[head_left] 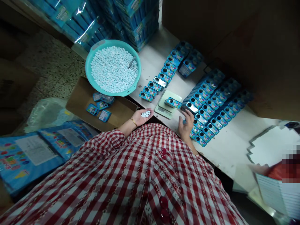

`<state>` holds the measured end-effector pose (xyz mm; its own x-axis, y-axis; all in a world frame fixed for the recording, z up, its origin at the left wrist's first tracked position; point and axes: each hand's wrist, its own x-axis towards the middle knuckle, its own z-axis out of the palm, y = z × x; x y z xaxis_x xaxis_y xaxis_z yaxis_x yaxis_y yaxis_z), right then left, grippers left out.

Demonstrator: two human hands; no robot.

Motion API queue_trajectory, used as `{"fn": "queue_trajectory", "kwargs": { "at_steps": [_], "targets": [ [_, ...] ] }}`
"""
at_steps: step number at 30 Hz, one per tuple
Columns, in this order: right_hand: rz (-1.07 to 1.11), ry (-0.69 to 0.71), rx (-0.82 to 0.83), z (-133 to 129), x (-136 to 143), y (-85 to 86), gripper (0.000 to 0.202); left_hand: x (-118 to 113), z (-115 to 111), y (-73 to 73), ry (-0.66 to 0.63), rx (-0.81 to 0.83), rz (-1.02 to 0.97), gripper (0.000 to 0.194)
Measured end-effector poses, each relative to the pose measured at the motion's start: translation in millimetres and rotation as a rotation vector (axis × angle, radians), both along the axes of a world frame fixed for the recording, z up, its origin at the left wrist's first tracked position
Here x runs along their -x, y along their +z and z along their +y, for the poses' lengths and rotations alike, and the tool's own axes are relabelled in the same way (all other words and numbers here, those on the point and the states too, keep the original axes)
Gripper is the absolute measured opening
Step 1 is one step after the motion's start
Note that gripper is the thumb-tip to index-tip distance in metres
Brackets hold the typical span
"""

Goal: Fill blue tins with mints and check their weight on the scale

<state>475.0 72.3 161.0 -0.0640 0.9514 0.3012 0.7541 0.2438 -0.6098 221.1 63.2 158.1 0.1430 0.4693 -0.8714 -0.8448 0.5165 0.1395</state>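
My left hand (140, 117) is palm up and cupped, with a small heap of white candies (145, 114) in it. It is beside the front left corner of a small white scale (164, 111). On the scale's plate lies one blue tin (173, 102) with a dark round hole in its top. My right hand (187, 123) is just right of the scale, at the edge of several rows of similar blue tins (207, 108). Its fingers are loosely bent and apart; a small bluish patch shows between thumb and fingers, too small to make out.
A turquoise basin (88, 67) of white candies, a scoop handle (132, 62) sticking out, stands left. Below it a cardboard box (77, 97) holds several blue packs. Another line of tins (167, 72) runs behind the scale. Wrapped stacks (140, 25), a large carton (269, 62) and papers (274, 143) surround the table.
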Motion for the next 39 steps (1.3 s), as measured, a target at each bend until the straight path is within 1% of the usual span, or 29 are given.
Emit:
{"fn": "queue_trajectory", "kwargs": {
  "at_steps": [2,3,4,5,6,8,10,12,13,15,19,22,25,26,27,28,30,31,32,33,35,36,39],
  "targets": [
    [0.052,-0.066,-0.009,0,-5,-2.8,0.027,1,-1,0.7,-0.001,-0.007,0.007,0.026],
    [0.071,-0.069,-0.005,0,-7,-2.1,0.026,1,-2,0.9,-0.009,-0.015,0.005,0.027],
    [0.086,-0.039,0.013,1,-6,0.0,0.025,1,-3,0.9,-0.024,-0.023,0.002,0.028],
    [0.097,0.029,0.048,1,-4,3.0,0.024,1,-4,0.8,-0.047,-0.031,-0.005,0.028],
    [0.106,0.127,0.094,1,1,6.7,0.023,0,-5,0.5,-0.081,-0.04,-0.014,0.028],
    [0.098,0.375,0.197,-1,16,13.7,0.023,-3,-8,-0.4,-0.163,-0.062,-0.036,0.028],
    [0.042,0.606,0.273,-3,34,18.1,0.026,-8,-11,-1.7,-0.239,-0.083,-0.053,0.029],
    [-0.043,0.754,0.321,-4,49,18.9,0.029,-13,-14,-3.0,-0.294,-0.098,-0.071,0.032],
    [-0.086,0.794,0.34,-3,55,18.3,0.03,-15,-15,-3.7,-0.314,-0.101,-0.08,0.033],
    [-0.16,0.822,0.368,-2,60,15.7,0.031,-18,-16,-4.6,-0.345,-0.105,-0.09,0.035],
    [-0.246,0.854,0.386,-1,59,10.2,0.027,-20,-18,-4.1,-0.394,-0.092,-0.074,0.035],
    [-0.253,0.859,0.375,-4,56,9.7,0.025,-21,-17,-2.5,-0.435,-0.08,-0.08,0.036],
    [-0.188,0.852,0.337,-3,52,14.3,0.024,-20,-15,-1.7,-0.444,-0.089,-0.108,0.033],
    [-0.172,0.808,0.309,0,50,16.6,0.025,-20,-14,-1.7,-0.44,-0.097,-0.117,0.031],
    [-0.179,0.724,0.274,5,48,18.9,0.026,-20,-13,-1.8,-0.433,-0.104,-0.121,0.029],
    [-0.213,0.608,0.24,12,45,20.7,0.028,-19,-12,-2.1,-0.423,-0.11,-0.121,0.028],
    [-0.349,0.37,0.204,31,39,22.1,0.034,-19,-9,-2.7,-0.403,-0.111,-0.114,0.026],
    [-0.43,0.302,0.211,42,36,21.4,0.039,-18,-8,-3.0,-0.395,-0.106,-0.109,0.025],
    [-0.503,0.282,0.234,53,33,19.8,0.041,-17,-6,-3.5,-0.384,-0.1,-0.101,0.026],
    [-0.558,0.298,0.263,66,30,17.7,0.042,-16,-6,-4.0,-0.372,-0.095,-0.092,0.026],
    [-0.604,0.343,0.29,93,25,12.3,0.041,-13,-4,-5.1,-0.341,-0.089,-0.077,0.028],
    [-0.6,0.341,0.283,108,23,9.5,0.04,-11,-4,-5.6,-0.318,-0.087,-0.066,0.028],
    [-0.548,0.24,0.225,159,25,0.2,0.042,-3,-4,-5.8,-0.245,-0.078,-0.027,0.026]
  ]
}}
